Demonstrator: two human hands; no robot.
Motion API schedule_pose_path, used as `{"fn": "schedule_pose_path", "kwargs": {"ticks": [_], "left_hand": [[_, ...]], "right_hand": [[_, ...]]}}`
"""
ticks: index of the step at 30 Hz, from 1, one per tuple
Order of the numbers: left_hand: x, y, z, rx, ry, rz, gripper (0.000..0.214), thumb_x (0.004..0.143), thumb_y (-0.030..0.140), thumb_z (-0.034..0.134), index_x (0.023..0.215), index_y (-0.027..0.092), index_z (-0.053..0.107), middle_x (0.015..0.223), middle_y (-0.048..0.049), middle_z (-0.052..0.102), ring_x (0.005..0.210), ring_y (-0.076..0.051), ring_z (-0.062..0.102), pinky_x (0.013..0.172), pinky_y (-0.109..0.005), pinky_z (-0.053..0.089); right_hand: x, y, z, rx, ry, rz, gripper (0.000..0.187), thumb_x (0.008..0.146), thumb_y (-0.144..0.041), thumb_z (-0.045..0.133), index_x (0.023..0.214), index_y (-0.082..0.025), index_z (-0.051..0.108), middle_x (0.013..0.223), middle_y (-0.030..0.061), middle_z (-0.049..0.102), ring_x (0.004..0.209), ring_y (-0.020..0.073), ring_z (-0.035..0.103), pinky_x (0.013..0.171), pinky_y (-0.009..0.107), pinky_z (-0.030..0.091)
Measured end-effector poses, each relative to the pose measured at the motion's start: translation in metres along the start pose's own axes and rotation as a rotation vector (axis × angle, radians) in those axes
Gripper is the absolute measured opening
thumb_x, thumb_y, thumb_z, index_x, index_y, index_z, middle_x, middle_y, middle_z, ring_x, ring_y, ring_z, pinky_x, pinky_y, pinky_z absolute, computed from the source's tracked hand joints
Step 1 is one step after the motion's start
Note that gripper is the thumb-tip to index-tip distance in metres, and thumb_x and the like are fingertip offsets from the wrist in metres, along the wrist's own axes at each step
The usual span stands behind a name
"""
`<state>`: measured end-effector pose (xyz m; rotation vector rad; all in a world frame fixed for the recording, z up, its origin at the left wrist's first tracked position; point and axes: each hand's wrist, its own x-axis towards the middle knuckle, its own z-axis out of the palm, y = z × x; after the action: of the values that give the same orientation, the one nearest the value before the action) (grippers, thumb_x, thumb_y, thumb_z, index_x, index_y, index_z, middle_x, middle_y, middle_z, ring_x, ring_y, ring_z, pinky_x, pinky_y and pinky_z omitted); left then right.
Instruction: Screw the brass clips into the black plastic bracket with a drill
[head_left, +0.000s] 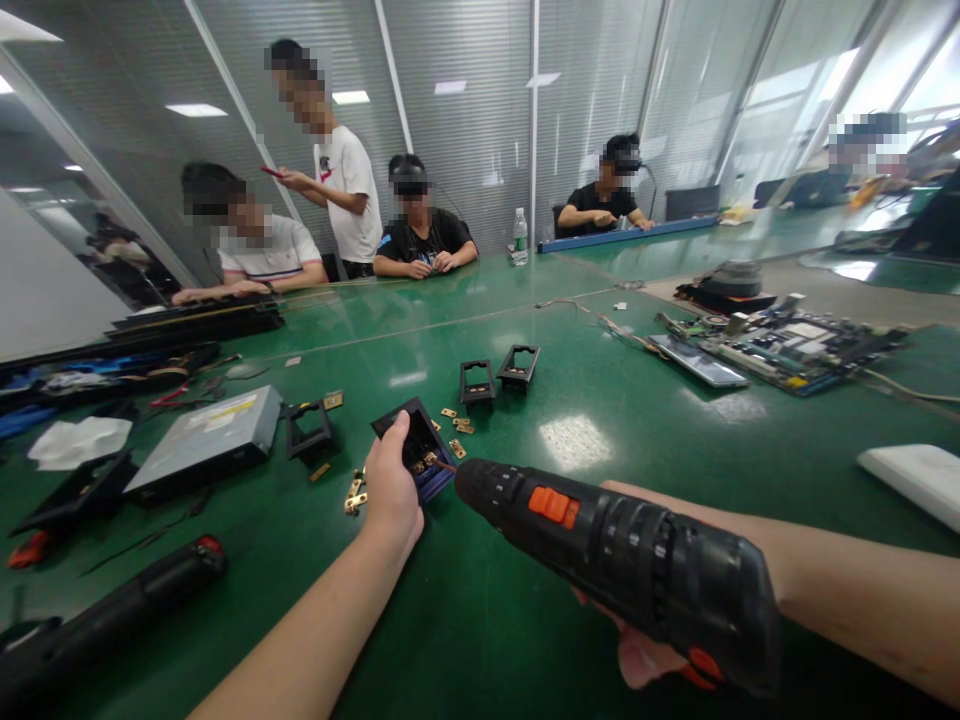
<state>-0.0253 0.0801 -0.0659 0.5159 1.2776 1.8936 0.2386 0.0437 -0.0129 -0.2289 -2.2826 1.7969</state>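
My left hand (pixel 391 490) is closed around a small black plastic housing (pixel 415 437) resting on the green table (pixel 525 620), thumb up along its near side. My right hand (pixel 645 655) grips a black cordless electric screwdriver (pixel 622 560) with an orange switch. The screwdriver's bit points into the housing's open cavity, where small brass parts show. Most of my right hand's fingers are hidden under the tool body. Loose brass contacts (pixel 355 495) lie just left of my left hand, and more brass pieces (pixel 457 425) lie beyond the housing.
Two more black housings (pixel 495 375) stand further back; another black frame (pixel 307 432) and a grey drive (pixel 206 440) lie left. A second black tool (pixel 112 610) lies near left. Circuit boards (pixel 787 345) sit right, a white object (pixel 915 480) at the far right. Several people sit across.
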Motion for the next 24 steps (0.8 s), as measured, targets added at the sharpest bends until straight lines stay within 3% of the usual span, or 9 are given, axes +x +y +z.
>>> {"fn": "schedule_pose_path", "kwargs": {"ticks": [3,8,14,21,24], "left_hand": [[-0.0005,0.0003,0.0006,-0.007,0.008,0.001,0.039,0.077,0.046,0.081,0.104,0.018,0.075,0.101,-0.0067,0.078,0.095,-0.026,0.074,0.091,-0.041,0.059],[-0.0006,0.0010,0.0001,-0.012,0.019,0.001,0.038,0.077,0.045,0.082,0.104,0.019,0.075,0.103,-0.0068,0.078,0.100,-0.026,0.074,0.093,-0.041,0.058],[0.0006,-0.0013,-0.0010,-0.001,0.000,0.009,0.039,0.078,0.045,0.081,0.104,0.018,0.076,0.105,-0.0081,0.078,0.100,-0.026,0.074,0.094,-0.041,0.058],[0.0006,-0.0001,-0.0007,0.002,0.019,-0.004,0.039,0.078,0.047,0.081,0.105,0.019,0.076,0.104,-0.0083,0.078,0.096,-0.027,0.075,0.092,-0.043,0.059],[0.0003,-0.0001,-0.0004,0.005,0.014,-0.006,0.038,0.079,0.046,0.081,0.105,0.019,0.076,0.105,-0.0081,0.078,0.096,-0.027,0.075,0.091,-0.042,0.060]], "right_hand": [[-0.0028,0.0044,0.0044,-0.020,0.130,-0.163,0.030,0.082,-0.031,0.082,0.071,-0.022,0.055,0.065,-0.0046,0.054,0.064,0.0122,0.053,0.068,0.027,0.048],[-0.0019,0.0006,0.0013,0.003,0.044,-0.068,0.039,0.075,-0.041,0.087,0.066,-0.021,0.054,0.062,-0.0059,0.051,0.061,0.0116,0.056,0.060,0.024,0.049],[-0.0043,0.0026,0.0045,0.037,0.073,0.014,0.044,0.075,-0.043,0.087,0.065,-0.021,0.051,0.064,-0.0055,0.049,0.062,0.0112,0.057,0.058,0.022,0.050],[-0.0037,0.0037,0.0091,0.025,0.163,-0.082,0.044,0.077,-0.046,0.085,0.066,-0.022,0.049,0.063,-0.0053,0.049,0.060,0.0118,0.053,0.057,0.025,0.046],[-0.0040,0.0015,0.0080,0.015,0.144,-0.069,0.047,0.078,-0.048,0.084,0.065,-0.023,0.048,0.061,-0.0059,0.046,0.060,0.0122,0.052,0.058,0.026,0.046]]}}
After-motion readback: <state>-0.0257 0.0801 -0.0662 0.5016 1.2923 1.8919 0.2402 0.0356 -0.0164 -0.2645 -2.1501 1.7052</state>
